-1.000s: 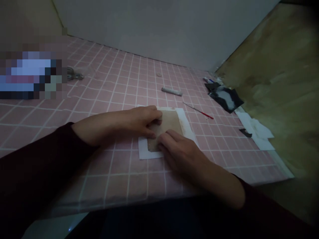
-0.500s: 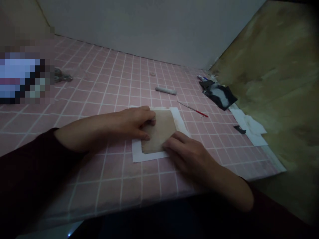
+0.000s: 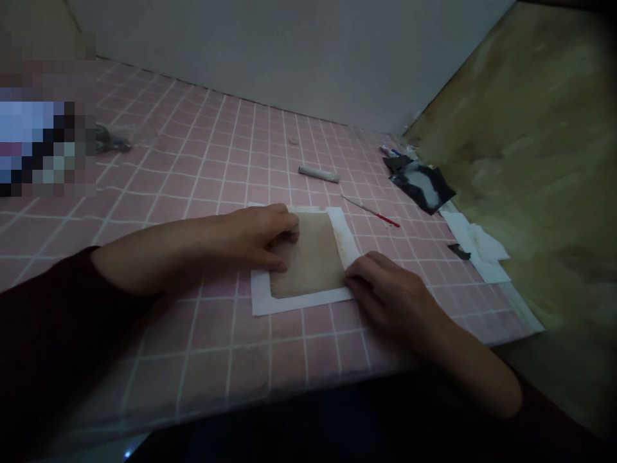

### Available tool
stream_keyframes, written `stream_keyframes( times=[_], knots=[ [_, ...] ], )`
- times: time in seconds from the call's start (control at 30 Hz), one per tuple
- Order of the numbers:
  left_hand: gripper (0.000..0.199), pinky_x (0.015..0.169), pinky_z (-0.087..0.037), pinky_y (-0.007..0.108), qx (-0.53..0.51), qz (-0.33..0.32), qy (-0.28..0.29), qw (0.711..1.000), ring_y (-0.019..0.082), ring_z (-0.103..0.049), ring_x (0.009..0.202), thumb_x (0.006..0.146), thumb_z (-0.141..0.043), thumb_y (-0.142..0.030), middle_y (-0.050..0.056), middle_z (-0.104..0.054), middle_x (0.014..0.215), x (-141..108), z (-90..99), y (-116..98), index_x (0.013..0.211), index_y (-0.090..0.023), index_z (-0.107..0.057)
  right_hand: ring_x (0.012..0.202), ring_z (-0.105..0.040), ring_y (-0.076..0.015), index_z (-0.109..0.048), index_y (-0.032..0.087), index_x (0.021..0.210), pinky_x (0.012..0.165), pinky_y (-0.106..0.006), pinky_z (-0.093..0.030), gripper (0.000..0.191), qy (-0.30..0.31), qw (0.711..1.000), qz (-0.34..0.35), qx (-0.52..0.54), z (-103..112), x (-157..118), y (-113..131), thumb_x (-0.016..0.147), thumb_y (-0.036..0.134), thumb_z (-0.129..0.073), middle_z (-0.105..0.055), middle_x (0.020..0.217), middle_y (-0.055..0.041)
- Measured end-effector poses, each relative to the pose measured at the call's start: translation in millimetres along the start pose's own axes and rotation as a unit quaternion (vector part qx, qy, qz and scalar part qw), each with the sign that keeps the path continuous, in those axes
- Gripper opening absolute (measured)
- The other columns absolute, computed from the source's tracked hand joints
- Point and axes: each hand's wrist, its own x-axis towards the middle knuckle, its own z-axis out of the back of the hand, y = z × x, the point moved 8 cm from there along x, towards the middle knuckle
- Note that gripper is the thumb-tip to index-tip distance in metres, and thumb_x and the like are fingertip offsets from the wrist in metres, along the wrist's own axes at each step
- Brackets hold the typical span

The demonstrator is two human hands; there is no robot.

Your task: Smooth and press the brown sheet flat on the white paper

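A tan, roughly square sheet (image 3: 311, 257) lies on a larger piece of white paper (image 3: 284, 305), which shows as a border around it. Over the left part of the tan sheet rests my left hand (image 3: 263, 236), thumb apart from the curled fingers, with nothing visible in it. My right hand (image 3: 385, 289) is pinched at the lower right corner of the sheet and paper; what lies between its fingertips is too small to make out.
Beyond the paper on the pink checked tablecloth (image 3: 202, 347) lie a grey tube (image 3: 319, 174), a thin red-handled tool (image 3: 383, 217) and a small ring (image 3: 294, 141). Black pieces (image 3: 427, 186) and white paper scraps (image 3: 477, 244) lie at the right, beside the brownish wall.
My right hand has moved right, from the lower part of the tan sheet to its right corner. My left hand has stayed on the sheet. The view has shifted slightly.
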Motion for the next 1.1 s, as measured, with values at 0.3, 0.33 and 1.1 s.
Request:
stream_keyframes(
  times=[0.3, 0.33, 1.1],
  knots=[
    [0.036, 0.061, -0.038, 0.022, -0.004, 0.006, -0.004, 1.0, 0.011, -0.051, 0.074, 0.072, -0.061, -0.034, 0.002, -0.051, 0.099, -1, 0.4, 1, 0.104, -0.021, -0.053, 0.074, -0.052, -0.0147, -0.056, 0.015, 0.093, 0.068, -0.027, -0.044, 0.017, 0.002, 0.999, 0.024, 0.035, -4, -3, 7, 0.086, 0.005, -0.045, -0.052, 0.086, -0.0051],
    [0.036, 0.061, -0.038, 0.022, -0.003, 0.007, -0.001, 1.0, 0.011, -0.051, 0.074, 0.072, -0.061, -0.034, 0.002, -0.051, 0.099, -1, 0.0, 1, 0.104, -0.021, -0.053, 0.074, -0.052, -0.0146, -0.057, 0.015, 0.093, 0.069, -0.027, -0.044, 0.016, -0.004, 1.0, 0.011, 0.026, -2, -4, 3, 0.086, 0.006, -0.045, -0.052, 0.086, -0.0051],
    [0.035, 0.061, -0.038, 0.022, 0.006, 0.003, 0.001, 1.0, 0.011, -0.051, 0.074, 0.073, -0.06, -0.034, 0.003, -0.051, 0.1, -1, -0.2, 0, 0.104, -0.021, -0.053, 0.074, -0.052, -0.0145, -0.056, 0.017, 0.093, 0.069, -0.028, -0.044, 0.015, -0.006, 0.999, 0.001, 0.033, -3, 4, -1, 0.09, 0.011, -0.043, -0.054, 0.089, -0.0057]
  ],
)
